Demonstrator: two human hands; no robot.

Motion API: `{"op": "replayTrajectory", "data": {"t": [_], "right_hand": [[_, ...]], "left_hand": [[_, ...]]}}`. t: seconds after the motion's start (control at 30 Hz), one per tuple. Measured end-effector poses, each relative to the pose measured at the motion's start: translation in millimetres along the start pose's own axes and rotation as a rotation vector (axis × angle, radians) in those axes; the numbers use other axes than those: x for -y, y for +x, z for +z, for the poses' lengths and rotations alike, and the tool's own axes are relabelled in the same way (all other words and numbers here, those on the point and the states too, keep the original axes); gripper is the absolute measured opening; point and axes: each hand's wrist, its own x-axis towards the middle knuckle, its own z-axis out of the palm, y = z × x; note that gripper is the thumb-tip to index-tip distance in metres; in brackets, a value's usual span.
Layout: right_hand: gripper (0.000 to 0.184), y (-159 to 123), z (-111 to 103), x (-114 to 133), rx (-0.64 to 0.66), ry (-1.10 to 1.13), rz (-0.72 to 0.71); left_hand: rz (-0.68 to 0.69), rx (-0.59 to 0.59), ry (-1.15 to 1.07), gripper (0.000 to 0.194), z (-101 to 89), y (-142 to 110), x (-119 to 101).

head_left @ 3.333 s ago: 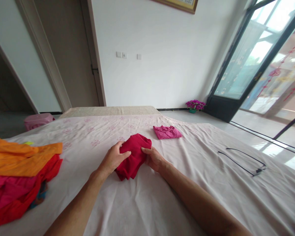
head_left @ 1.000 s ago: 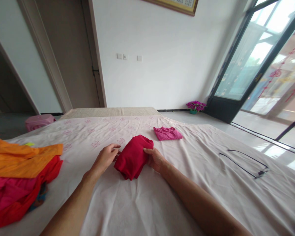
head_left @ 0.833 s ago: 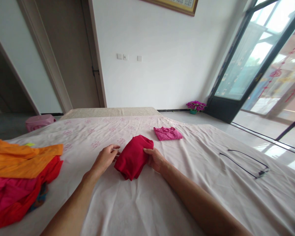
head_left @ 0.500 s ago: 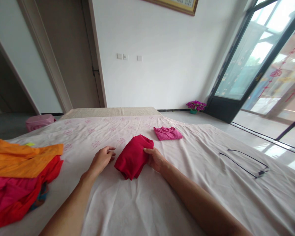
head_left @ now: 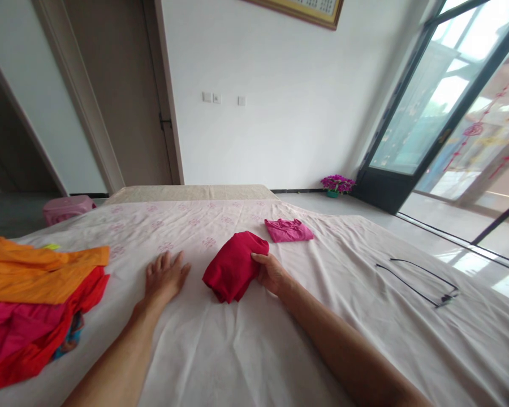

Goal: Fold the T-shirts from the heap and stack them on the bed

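Note:
A dark red folded garment (head_left: pixel 234 267) is gripped at its right edge by my right hand (head_left: pixel 270 273), thumb on top and the other fingers hidden beneath the cloth. Left of it, my left hand (head_left: pixel 165 277) rests palm down on the pale sheet (head_left: pixel 203 356), fingers spread and nothing in them. Beyond my right hand lies a pink folded garment (head_left: pixel 288 230), flat and apart from the red one.
At the left edge is a pile of clothes with an orange garment (head_left: pixel 42 274) on top and a red one (head_left: pixel 29 362) below. Black-framed glasses (head_left: pixel 447 297) lie on the right. A pink stool (head_left: pixel 68 209) and potted purple flowers (head_left: pixel 337 183) stand beyond the bed.
My left hand has moved left, away from the red garment, and flattened onto the sheet with fingers spread. My right hand and the garment have shifted slightly right.

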Motion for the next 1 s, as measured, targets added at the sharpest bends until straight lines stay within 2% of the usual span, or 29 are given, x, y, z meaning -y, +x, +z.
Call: {"op": "replayTrajectory", "data": {"t": [0.13,0.3,0.4,0.57,0.67,0.77,0.8,0.9,1.0], "right_hand": [[0.032,3,-6,7,-0.064,-0.001,-0.059],[0.027,15,-12,29,-0.168,0.066,-0.199],[0.025,26,-17,57,-0.220,0.143,-0.325],[0.021,59,-33,121,-0.313,0.192,-0.508],[0.020,80,-56,146,-0.478,0.154,-0.572],[0.021,92,-91,146,-0.826,-0.103,-0.494],[0.023,94,-103,142,-0.876,-0.137,-0.463],[0.025,98,-132,132,-0.933,-0.183,-0.395],[0.026,108,-142,132,-0.916,-0.231,-0.419]], "left_hand": [[0.082,0.053,-0.001,0.066,1.4,1,5],[0.135,0.040,-0.027,0.065,-0.2,1,13],[0.137,0.027,-0.017,0.064,-0.2,-1,13],[0.154,-0.014,-0.002,0.062,4.7,-1,15],[0.156,-0.042,-0.001,0.060,7.3,0,15],[0.159,-0.061,0.007,0.059,6.1,0,15],[0.157,-0.060,0.008,0.059,5.0,0,14],[0.150,-0.050,0.014,0.058,1.5,-1,12],[0.152,-0.045,0.025,0.058,-1.0,-1,10]]}}
